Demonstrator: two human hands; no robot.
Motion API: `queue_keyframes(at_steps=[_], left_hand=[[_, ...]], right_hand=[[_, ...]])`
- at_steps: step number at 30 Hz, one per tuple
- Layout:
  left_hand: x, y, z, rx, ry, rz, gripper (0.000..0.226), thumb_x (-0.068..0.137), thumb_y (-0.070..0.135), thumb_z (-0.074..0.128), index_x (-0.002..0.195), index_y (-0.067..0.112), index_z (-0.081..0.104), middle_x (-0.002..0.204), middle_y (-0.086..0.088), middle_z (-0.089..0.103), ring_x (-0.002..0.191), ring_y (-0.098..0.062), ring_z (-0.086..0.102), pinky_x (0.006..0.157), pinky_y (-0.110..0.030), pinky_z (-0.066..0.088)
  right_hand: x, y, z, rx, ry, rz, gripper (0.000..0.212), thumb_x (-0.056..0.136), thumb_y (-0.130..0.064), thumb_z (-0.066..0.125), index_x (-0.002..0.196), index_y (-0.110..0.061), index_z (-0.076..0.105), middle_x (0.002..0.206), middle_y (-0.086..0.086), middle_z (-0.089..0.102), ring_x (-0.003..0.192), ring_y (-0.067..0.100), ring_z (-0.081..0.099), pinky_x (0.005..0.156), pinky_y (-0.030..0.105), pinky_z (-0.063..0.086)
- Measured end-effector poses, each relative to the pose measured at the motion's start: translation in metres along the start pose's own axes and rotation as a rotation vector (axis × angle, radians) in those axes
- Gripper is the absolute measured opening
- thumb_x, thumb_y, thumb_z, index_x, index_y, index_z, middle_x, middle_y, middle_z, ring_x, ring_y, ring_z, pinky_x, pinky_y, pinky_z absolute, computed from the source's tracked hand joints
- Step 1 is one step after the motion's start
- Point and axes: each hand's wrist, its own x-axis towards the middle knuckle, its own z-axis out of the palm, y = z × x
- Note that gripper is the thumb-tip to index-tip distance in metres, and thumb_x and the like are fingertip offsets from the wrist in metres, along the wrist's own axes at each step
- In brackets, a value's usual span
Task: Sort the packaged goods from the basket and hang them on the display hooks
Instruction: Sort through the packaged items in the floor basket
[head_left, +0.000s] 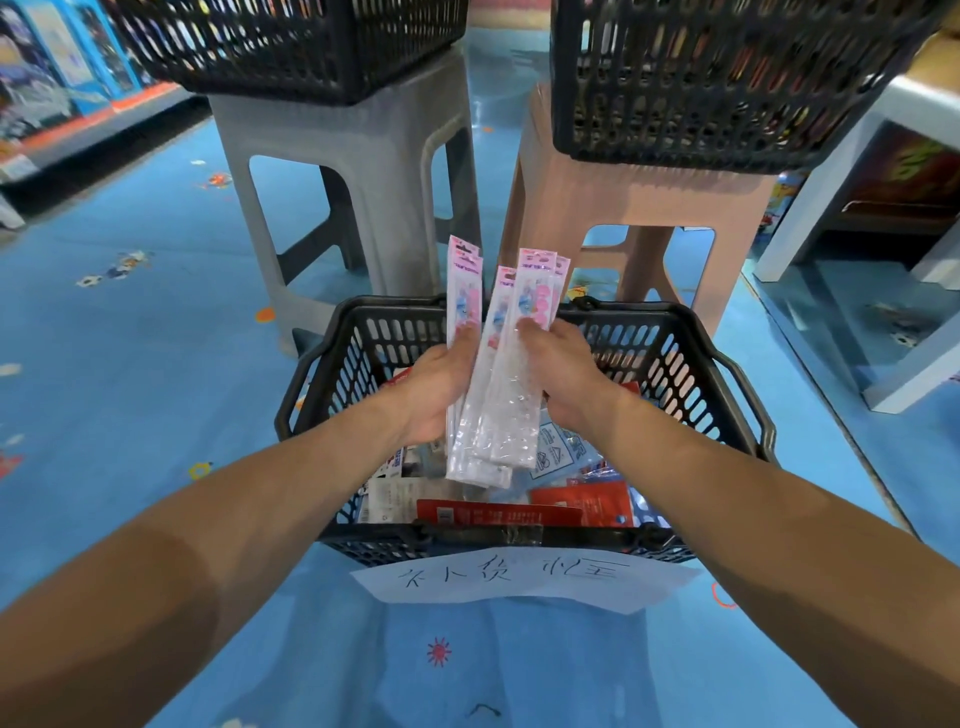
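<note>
Pink-topped packets (498, 426) are held fanned above the basket (675, 374), gripped by the left hand (441, 387) and the right hand (563, 374); being slick, some could be let slip and mixed back into the basket.

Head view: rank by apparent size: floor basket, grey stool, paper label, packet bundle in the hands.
1. floor basket, though it is also nearest the camera
2. grey stool
3/4. packet bundle and paper label: too alike to rank
</note>
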Motion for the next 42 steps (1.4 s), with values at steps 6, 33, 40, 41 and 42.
queue_keyframes(at_steps=[6, 33, 40, 41, 42], left_hand=[[-0.003, 0.0, -0.011, 0.036, -0.068, -0.05, 0.051, 0.104, 0.058, 0.045, 0.13, 0.019, 0.064, 0.12, -0.005, 0.076, 0.113, -0.024, 0.072, 0.099, -0.045, 0.055], [0.002, -0.008, 0.003, 0.114, -0.127, -0.065, 0.065, 0.099, 0.068, 0.039, 0.14, 0.02, 0.055, 0.124, -0.002, 0.073, 0.114, -0.016, 0.07, 0.097, -0.037, 0.057], [0.001, -0.009, 0.002, 0.183, -0.211, -0.075, 0.068, 0.089, 0.067, 0.061, 0.138, 0.02, 0.058, 0.13, 0.001, 0.071, 0.119, -0.005, 0.064, 0.105, -0.028, 0.049], [0.001, -0.011, 0.003, 0.199, -0.205, -0.089, 0.063, 0.093, 0.061, 0.062, 0.138, 0.018, 0.057, 0.13, 0.002, 0.071, 0.115, -0.001, 0.064, 0.1, -0.023, 0.049], [0.001, -0.013, 0.004, 0.203, -0.217, -0.113, 0.061, 0.094, 0.053, 0.065, 0.141, 0.015, 0.055, 0.132, -0.002, 0.07, 0.115, -0.006, 0.064, 0.101, -0.025, 0.049]], right_hand=[[0.001, 0.004, -0.004, 0.027, -0.066, 0.057, 0.024, 0.107, -0.023, 0.05, 0.123, -0.014, 0.065, 0.113, 0.009, 0.075, 0.1, 0.026, 0.075, 0.087, 0.046, 0.062], [0.008, 0.012, 0.01, 0.002, -0.101, 0.06, 0.036, 0.096, -0.006, 0.061, 0.132, -0.007, 0.059, 0.115, 0.016, 0.073, 0.1, 0.03, 0.074, 0.08, 0.045, 0.064], [0.007, 0.002, 0.011, 0.149, 0.032, -0.024, 0.047, 0.091, 0.014, 0.046, 0.13, -0.011, 0.041, 0.113, 0.013, 0.063, 0.1, 0.027, 0.068, 0.076, 0.044, 0.063], [0.007, -0.001, 0.011, 0.175, 0.044, -0.034, 0.05, 0.091, 0.013, 0.047, 0.133, -0.013, 0.043, 0.114, 0.012, 0.063, 0.104, 0.029, 0.067, 0.082, 0.047, 0.061], [0.01, -0.001, 0.011, 0.188, 0.058, -0.038, 0.052, 0.091, 0.012, 0.048, 0.135, -0.013, 0.045, 0.115, 0.012, 0.064, 0.107, 0.03, 0.065, 0.089, 0.049, 0.059]])
